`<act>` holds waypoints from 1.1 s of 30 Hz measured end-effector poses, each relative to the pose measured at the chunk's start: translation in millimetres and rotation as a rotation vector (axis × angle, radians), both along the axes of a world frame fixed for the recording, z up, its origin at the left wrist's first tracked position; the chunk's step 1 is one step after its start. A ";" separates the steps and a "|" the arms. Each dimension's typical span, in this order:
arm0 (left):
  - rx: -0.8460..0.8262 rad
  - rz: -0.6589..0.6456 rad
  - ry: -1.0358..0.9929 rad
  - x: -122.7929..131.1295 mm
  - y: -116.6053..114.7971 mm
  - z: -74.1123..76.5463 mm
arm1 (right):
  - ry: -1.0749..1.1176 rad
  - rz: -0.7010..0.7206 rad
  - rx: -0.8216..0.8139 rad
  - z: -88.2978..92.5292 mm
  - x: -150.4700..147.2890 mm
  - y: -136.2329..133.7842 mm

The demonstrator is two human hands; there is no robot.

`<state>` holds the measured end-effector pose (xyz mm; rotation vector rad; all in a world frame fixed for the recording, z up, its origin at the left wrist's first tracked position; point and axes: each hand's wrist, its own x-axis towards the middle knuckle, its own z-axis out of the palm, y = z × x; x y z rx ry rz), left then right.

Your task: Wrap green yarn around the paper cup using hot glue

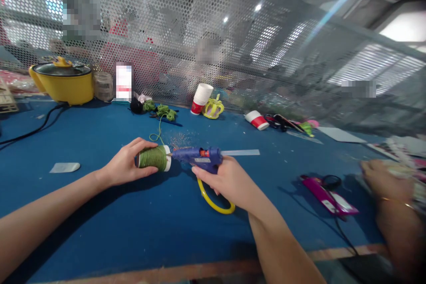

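The left hand (124,164) holds the green cup (151,159) sideways over the table (133,239); the right hand (229,179) grips the glue gun (196,156), nozzle at the cup's right rim.

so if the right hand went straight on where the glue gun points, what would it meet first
Likely the white rim of the green yarn-wrapped cylinder in the left hand. The glue gun in the right hand looks almost touching, though depth is unclear.

Left hand (124,164) holds wound green yarn (153,159), right hand (231,180) a glue gun (196,157).
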<state>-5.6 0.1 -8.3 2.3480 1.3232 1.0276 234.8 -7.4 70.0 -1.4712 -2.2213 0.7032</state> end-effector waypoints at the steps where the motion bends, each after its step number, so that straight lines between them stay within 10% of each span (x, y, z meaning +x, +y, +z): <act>1: 0.007 -0.012 -0.002 0.3 -0.7 0.3 | -0.004 -0.006 0.001 -0.1 0.2 0.6; 23: 0.165 -0.141 0.083 1.0 -3.8 -4.4 | 0.008 -0.002 0.019 -6.2 -4.5 14.3; 33: 0.158 -0.080 0.074 2.0 -1.9 -7.2 | 0.346 -0.044 -0.257 -10.1 1.5 36.2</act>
